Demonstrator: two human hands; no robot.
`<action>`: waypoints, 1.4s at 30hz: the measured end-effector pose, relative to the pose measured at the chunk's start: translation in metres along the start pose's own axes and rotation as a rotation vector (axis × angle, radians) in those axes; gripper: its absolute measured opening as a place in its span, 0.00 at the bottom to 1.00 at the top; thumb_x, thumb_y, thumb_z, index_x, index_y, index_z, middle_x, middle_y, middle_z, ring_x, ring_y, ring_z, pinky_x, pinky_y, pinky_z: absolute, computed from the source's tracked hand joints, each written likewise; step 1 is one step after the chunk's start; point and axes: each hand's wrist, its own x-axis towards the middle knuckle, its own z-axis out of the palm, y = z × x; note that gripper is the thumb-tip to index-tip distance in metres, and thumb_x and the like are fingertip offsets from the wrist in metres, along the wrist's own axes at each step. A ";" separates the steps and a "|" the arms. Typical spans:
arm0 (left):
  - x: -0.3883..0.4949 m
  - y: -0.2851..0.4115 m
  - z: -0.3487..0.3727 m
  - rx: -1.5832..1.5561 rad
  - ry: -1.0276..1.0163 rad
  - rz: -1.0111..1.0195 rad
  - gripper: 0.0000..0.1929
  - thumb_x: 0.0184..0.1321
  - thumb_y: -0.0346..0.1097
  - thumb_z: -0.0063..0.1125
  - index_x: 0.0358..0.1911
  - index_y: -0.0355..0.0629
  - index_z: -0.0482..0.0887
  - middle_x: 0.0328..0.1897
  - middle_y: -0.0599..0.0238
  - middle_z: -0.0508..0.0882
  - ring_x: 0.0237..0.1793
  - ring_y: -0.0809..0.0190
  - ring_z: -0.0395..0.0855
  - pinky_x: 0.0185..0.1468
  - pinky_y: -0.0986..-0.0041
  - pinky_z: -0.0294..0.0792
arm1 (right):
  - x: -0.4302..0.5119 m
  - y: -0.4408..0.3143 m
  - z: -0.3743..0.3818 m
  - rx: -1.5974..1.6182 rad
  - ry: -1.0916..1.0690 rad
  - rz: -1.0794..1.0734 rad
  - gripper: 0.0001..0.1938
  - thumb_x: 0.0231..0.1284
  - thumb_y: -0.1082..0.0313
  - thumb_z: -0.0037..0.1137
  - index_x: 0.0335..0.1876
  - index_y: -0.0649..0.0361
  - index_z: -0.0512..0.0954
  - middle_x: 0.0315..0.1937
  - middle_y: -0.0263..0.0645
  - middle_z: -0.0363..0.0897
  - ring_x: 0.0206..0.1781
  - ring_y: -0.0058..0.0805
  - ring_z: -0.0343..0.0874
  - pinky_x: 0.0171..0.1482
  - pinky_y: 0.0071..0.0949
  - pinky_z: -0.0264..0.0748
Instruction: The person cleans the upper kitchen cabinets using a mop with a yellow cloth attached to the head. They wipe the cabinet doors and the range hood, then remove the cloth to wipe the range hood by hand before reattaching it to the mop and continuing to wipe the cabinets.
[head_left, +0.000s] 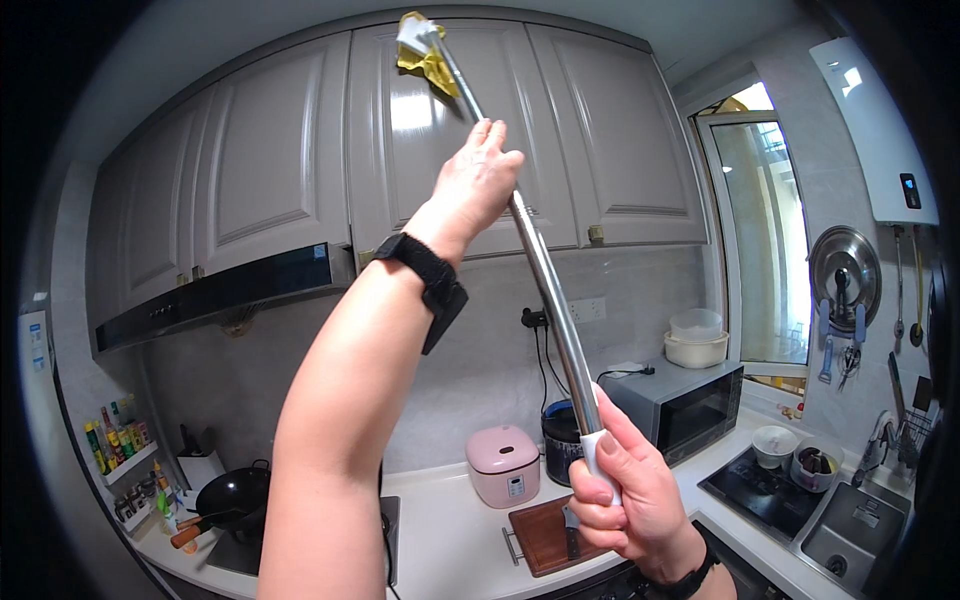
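Note:
A metal telescopic pole (551, 292) slants up across the view, with a white head (415, 35) and a yellow cloth (431, 69) at its top end. The cloth lies against the upper part of a grey cabinet door (465, 150). My left hand (480, 176) is wrapped around the pole's thinner upper section, some fingers extended. Lower down, my right hand (626, 487) grips the white handle (598, 457) at the bottom end. Black bands circle both wrists.
Below the cabinets are a range hood (217, 292), a wok (234, 496), a pink rice cooker (503, 465), a wooden cutting board (544, 536) with a knife and a microwave (675, 409). A sink (855, 532) lies right, under a water heater (874, 135) and beside a window (761, 247).

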 end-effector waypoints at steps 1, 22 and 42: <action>0.003 0.004 0.005 -0.025 0.017 0.014 0.09 0.51 0.21 0.56 0.35 0.40 0.79 0.70 0.42 0.64 0.72 0.45 0.59 0.68 0.62 0.65 | -0.002 0.001 0.002 -0.032 0.035 -0.018 0.27 0.76 0.62 0.36 0.75 0.31 0.47 0.22 0.33 0.58 0.16 0.15 0.51 0.15 0.15 0.53; -0.041 -0.040 0.035 0.034 0.075 -0.071 0.08 0.51 0.28 0.61 0.34 0.44 0.77 0.69 0.46 0.65 0.71 0.46 0.61 0.66 0.63 0.66 | 0.047 0.017 -0.015 -0.543 0.156 0.031 0.31 0.74 0.65 0.41 0.76 0.34 0.45 0.20 0.27 0.61 0.17 0.12 0.56 0.17 0.16 0.58; -0.236 0.140 0.068 -0.294 -0.285 0.431 0.05 0.35 0.36 0.61 0.11 0.51 0.79 0.19 0.73 0.76 0.32 0.64 0.74 0.49 0.69 0.66 | -0.144 0.202 -0.175 -1.105 0.606 -0.013 0.17 0.71 0.54 0.42 0.37 0.63 0.71 0.18 0.46 0.66 0.22 0.33 0.66 0.27 0.37 0.63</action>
